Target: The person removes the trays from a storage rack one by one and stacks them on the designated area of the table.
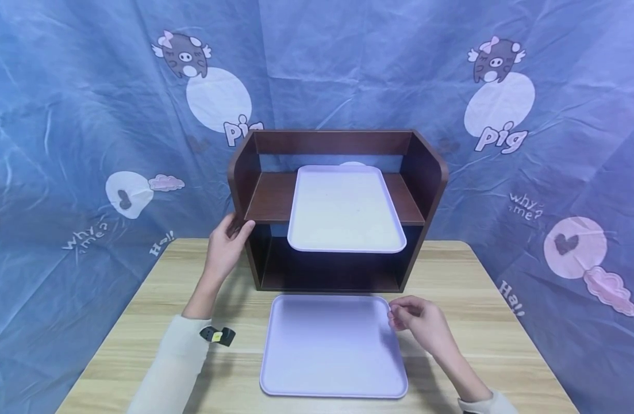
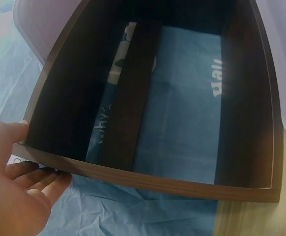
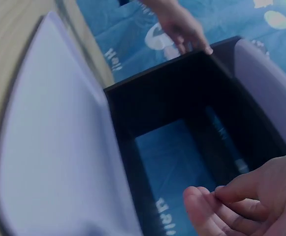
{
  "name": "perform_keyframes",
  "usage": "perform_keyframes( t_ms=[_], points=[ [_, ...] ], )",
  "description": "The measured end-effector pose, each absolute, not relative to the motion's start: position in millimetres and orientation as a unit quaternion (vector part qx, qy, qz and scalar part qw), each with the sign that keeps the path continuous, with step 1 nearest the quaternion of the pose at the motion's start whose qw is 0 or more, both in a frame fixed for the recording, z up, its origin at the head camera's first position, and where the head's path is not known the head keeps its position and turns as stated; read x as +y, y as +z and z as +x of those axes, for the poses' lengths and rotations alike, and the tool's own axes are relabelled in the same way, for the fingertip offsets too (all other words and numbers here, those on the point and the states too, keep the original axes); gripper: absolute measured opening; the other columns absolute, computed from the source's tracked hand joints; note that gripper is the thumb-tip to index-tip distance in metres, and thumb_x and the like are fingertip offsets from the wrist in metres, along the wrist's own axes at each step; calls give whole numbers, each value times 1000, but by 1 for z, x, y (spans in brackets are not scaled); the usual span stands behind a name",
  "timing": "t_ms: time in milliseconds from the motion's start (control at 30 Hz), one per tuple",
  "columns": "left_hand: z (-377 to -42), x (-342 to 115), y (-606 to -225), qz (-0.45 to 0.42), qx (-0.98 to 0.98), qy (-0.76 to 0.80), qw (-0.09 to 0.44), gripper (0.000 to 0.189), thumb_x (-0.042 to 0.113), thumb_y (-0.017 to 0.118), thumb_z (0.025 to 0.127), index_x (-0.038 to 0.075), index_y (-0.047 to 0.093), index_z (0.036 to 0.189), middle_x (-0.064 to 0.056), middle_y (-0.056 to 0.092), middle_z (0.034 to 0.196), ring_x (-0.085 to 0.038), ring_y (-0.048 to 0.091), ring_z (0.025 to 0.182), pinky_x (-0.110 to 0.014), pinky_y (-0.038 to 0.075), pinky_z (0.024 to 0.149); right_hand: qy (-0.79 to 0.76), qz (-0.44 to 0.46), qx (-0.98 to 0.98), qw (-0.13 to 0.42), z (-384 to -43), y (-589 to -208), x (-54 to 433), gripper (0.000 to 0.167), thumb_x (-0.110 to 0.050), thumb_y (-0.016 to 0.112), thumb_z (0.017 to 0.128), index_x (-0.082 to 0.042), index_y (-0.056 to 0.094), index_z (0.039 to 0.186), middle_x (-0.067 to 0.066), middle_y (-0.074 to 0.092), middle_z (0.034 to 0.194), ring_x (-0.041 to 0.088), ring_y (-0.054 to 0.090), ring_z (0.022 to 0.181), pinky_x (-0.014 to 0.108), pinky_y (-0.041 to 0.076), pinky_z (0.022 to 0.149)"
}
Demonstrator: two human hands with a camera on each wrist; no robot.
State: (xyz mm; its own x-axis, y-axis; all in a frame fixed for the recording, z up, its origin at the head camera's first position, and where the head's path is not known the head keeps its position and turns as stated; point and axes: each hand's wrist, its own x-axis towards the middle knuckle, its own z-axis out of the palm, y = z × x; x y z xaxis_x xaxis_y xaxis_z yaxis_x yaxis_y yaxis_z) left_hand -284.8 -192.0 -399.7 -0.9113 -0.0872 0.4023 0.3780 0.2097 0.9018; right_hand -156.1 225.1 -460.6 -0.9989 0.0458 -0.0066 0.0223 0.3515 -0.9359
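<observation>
A dark brown wooden desk shelf [image 1: 334, 142] stands on the table. My left hand [image 1: 226, 247] grips the front edge of its left side panel, thumb on the front and fingers round the outer side, as the left wrist view [image 2: 19, 182] shows. One pale lilac tray [image 1: 348, 210] lies on the shelf's upper board, its near end jutting out past the front. Another lilac tray [image 1: 334, 345] lies flat on the table before the shelf. Beside that tray's upper right corner is my right hand [image 1: 420, 322], fingers loosely bent, thumb close to the fingertips, with nothing visible in them.
The light wood table [image 1: 482, 339] extends on both sides of the shelf and trays. A blue cloth backdrop [image 1: 348, 69] with pig prints hangs behind and at both sides. A dark strap with a yellow mark [image 1: 217, 336] sits at the left sleeve cuff.
</observation>
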Motion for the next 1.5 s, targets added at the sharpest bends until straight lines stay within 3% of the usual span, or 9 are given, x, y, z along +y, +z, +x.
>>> perform_keyframes(
  t_ms=[367,733,1000,1300,1500],
  points=[
    [-285,-193,-400,-93,-756,-620,187,51,21,69,106,-4,55,148,-28,58,151,-34,56,145,-31,49,121,635,46,-771,-4,-161,-425,221,31,-2,60,107,18,60,131,32,74,115,14,79,94,30,69,89],
    [-284,-194,-400,-100,-758,-618,184,51,21,69,106,-4,54,149,-28,58,152,-35,56,145,-33,49,121,681,100,-724,-42,-168,-402,212,49,-13,61,109,18,43,143,26,71,131,16,76,114,24,62,104],
    [-284,-194,-401,-102,-755,-622,182,53,21,68,106,-5,53,150,-28,57,153,-35,55,146,-31,49,121,716,91,-690,-56,-171,-387,200,55,-11,61,108,15,36,149,36,58,145,15,73,121,28,58,112],
    [-285,-194,-401,-97,-755,-623,182,51,21,69,106,-6,55,147,-29,59,151,-34,56,145,-32,49,121,772,74,-626,-84,-176,-375,188,45,-12,60,109,6,37,143,12,67,134,18,71,126,32,55,117],
    [-285,-194,-400,-93,-753,-626,179,51,21,70,106,-5,55,148,-28,59,151,-34,56,145,-32,49,121,800,95,-585,-99,-180,-371,178,40,-14,56,111,0,41,146,10,69,137,21,68,132,31,53,119]
  ],
)
